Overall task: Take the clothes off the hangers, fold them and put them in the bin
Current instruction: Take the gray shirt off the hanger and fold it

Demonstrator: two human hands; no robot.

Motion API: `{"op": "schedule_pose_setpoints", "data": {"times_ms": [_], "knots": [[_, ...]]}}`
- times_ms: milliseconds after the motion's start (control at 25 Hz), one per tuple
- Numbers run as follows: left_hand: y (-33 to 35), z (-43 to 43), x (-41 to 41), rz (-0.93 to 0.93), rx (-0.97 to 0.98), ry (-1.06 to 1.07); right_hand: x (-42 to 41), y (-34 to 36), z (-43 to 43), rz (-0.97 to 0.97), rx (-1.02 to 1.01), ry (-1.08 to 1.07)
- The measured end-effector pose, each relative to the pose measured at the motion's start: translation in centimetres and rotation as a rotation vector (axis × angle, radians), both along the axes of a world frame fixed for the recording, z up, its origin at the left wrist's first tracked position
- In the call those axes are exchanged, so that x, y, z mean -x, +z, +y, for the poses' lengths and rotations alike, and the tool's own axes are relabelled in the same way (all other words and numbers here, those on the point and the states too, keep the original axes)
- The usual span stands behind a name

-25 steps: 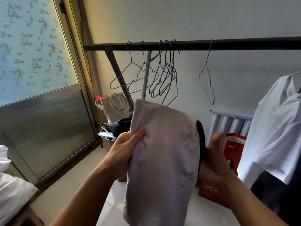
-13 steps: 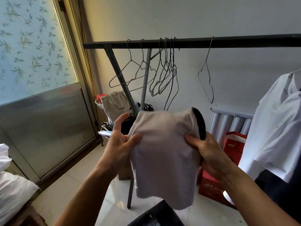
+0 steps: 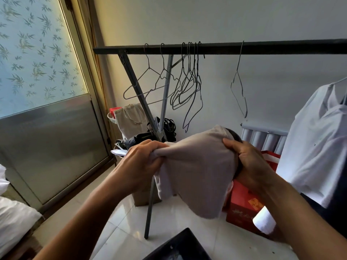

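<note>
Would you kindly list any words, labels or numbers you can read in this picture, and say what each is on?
Nothing here is legible.
Red box: gold print and a yellow label, too blurred to read.
Red bag: white markings, partly hidden, unreadable.
White shirt: one tiny dark mark, too small to read.

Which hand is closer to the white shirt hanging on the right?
Right. The right hand grips the pale garment just left of the white shirt; the left hand grips its far edge, farther away.

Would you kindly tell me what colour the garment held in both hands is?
The garment is a plain pale greyish beige; the head view shows it best.
</note>
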State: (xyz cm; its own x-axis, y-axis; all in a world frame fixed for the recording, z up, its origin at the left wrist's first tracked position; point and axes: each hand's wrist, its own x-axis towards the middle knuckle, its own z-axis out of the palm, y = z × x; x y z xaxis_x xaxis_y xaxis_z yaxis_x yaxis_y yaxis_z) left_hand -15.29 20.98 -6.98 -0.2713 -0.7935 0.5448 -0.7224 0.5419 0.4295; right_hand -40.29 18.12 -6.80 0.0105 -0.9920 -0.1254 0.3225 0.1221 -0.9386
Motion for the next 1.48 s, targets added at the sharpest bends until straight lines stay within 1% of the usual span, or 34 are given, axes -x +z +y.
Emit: {"op": "schedule_pose_setpoints", "data": {"times_ms": [40, 120, 160, 200, 280, 320, 400, 520, 640, 760, 880, 960, 1040, 1080, 1200, 1320, 1400, 1440, 1480], "knots": [[0.3, -0.1, -0.3, -0.021, 0.014, -0.005, -0.2, 0.1, 0.0, 0.011, 0.032, -0.018], [0.6, -0.3, -0.9, 0.032, -0.001, -0.016, -0.6, 0.1, -0.2, 0.028, 0.096, -0.083], [0.5, -0.3, -1.0, 0.122, -0.041, -0.040, -0.9, 0.2, -0.3, 0.035, 0.120, -0.129], [0.4, -0.3, -0.9, 0.273, -0.121, -0.092, -1.3, 0.2, -0.5, 0.044, 0.130, -0.180], [-0.1, 0.1, -0.4, 0.624, -0.350, -0.213, -1.8, 0.0, -1.0, 0.092, 0.110, -0.289], [-0.5, 0.3, 0.0, 0.759, -0.447, -0.220, -2.1, -0.1, -1.3, 0.133, 0.104, -0.342], [-1.1, 0.6, 0.5, 0.935, -0.573, -0.190, -2.4, 0.0, -1.8, 0.246, 0.129, -0.438], [-1.5, 0.9, 1.1, 1.145, -0.616, -0.140, -2.8, 0.1, -2.3, 0.399, 0.212, -0.518], [-1.9, 0.9, 1.0, 1.265, -0.670, -0.095, -3.3, -0.1, -3.1, 0.506, 0.251, -0.520], [-3.0, 0.8, 0.6, 1.313, -0.728, -0.059, -4.0, -0.7, -4.1, 0.604, 0.236, -0.491], [-4.3, 0.8, 0.0, 1.364, -0.826, -0.011, -4.8, -1.4, -4.4, 0.689, 0.222, -0.447], [-5.2, 0.9, -0.5, 1.391, -0.870, 0.010, -5.3, -2.5, -4.8, 0.710, 0.192, -0.407], [-5.9, 1.1, -1.3, 1.434, -0.890, 0.053, -6.1, -4.1, -4.9, 0.641, 0.159, -0.317], [-6.4, 1.1, -2.0, 1.464, -0.895, 0.073, -6.7, -4.8, -4.6, 0.555, 0.109, -0.243], [-7.7, 1.3, -4.2, 1.534, -0.905, 0.118, -8.3, -9.6, -3.4, 0.193, -0.249, 0.045], [-9.8, 1.0, -7.0, 1.496, -0.904, 0.215, -9.9, -13.4, -1.8, -0.075, -0.470, 0.256], [-11.5, 0.8, -8.7, 1.418, -0.884, 0.302, -10.8, -14.4, -1.4, -0.196, -0.438, 0.373], [-12.3, 0.7, -9.4, 1.390, -0.873, 0.338, -11.4, -14.7, -1.5, -0.180, -0.405, 0.408], [-13.1, 0.7, -10.1, 1.374, -0.865, 0.363, -12.3, -15.0, -1.6, -0.115, -0.372, 0.430]]}}
